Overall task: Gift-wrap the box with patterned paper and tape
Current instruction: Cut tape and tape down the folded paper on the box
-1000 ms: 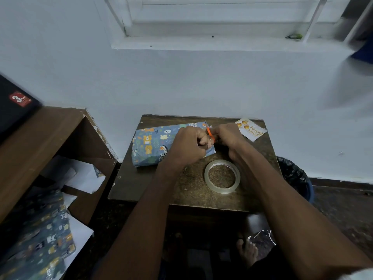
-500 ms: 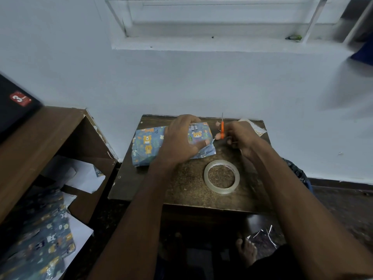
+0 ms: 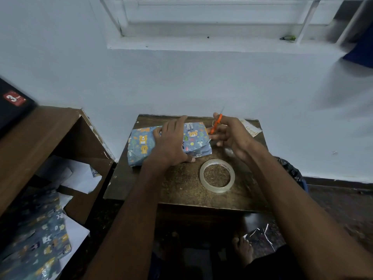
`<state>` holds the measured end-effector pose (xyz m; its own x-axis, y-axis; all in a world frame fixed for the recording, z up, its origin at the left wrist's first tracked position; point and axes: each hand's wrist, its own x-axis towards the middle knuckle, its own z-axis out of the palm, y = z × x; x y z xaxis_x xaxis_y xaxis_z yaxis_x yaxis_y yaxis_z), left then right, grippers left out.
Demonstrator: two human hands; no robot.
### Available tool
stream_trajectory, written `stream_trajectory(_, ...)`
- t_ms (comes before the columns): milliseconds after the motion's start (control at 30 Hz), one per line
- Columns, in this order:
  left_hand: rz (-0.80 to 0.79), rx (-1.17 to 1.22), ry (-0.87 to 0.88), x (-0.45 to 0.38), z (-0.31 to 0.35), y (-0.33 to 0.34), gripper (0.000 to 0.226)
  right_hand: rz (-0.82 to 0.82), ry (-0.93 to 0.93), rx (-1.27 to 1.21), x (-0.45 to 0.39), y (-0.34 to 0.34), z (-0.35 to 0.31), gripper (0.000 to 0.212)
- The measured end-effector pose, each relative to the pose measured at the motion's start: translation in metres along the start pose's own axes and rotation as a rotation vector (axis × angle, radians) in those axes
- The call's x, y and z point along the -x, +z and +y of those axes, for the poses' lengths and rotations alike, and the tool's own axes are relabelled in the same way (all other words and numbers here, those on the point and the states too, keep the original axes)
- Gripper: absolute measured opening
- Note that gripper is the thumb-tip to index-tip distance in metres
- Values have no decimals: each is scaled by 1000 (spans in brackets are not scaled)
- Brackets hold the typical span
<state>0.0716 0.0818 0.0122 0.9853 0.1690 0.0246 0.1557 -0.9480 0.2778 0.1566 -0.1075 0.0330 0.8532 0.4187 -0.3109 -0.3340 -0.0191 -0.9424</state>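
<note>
Wrapped box (image 3: 141, 144) lies long axis 9-to-3 near table's (image 3: 181, 190) 12 o'clock edge. Left hand (image 3: 171, 142) presses it flat-fingered. Right hand (image 3: 230, 134) grips orange scissors (image 3: 216, 123), at 3. Tape roll (image 3: 217, 175) at 5, bare tabletop around.

One view only: a wide-angle camera worn on the person's head, looking forward and steeply down. It faces a pale wall (image 3: 181, 81) that fills the upper half of the frame, with a window ledge (image 3: 212, 44) along the top edge. The small brown table (image 3: 181, 182) sits at frame centre, close below the camera. Both forearms enter from the bottom edge, and the left hand (image 3: 171, 142) and right hand (image 3: 230, 134) meet just above centre. Bare feet show at the bottom edge, directly beneath. Lines bend and blur toward the corners. A wooden shelf unit (image 3: 40, 142) occupies the left side.
</note>
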Motion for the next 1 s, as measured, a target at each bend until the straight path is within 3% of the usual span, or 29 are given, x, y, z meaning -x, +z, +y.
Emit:
stream_trajectory(133, 13, 20, -7, 0, -1, 0, 140, -81, 21, -5, 5, 3, -2, 23)
stream_trajectory(400, 24, 42, -20, -1, -3, 2, 141, -154, 18, 216, 16, -14, -9, 25)
stream_trajectory(567, 37, 58, -10, 0, -3, 2, 140, -98, -17, 239, 13, -15, -2, 9)
stream_trajectory(667, 36, 54, -7, -1, -5, 2, 138, -74, -52, 226, 12, -13, 2, 16)
stream_trajectory(767, 68, 51, 50, 1, -5, 4, 121, -38, -46, 173, 11, -13, 3, 20)
stream_trajectory(900, 225, 212, 223, 4, 1, 7, 75, -40, -49, 168, 11, -16, 4, 18)
stream_trajectory(1000, 331, 269, 309, 1, 6, 10, 63, -68, -46, 155, 13, -20, 6, 24)
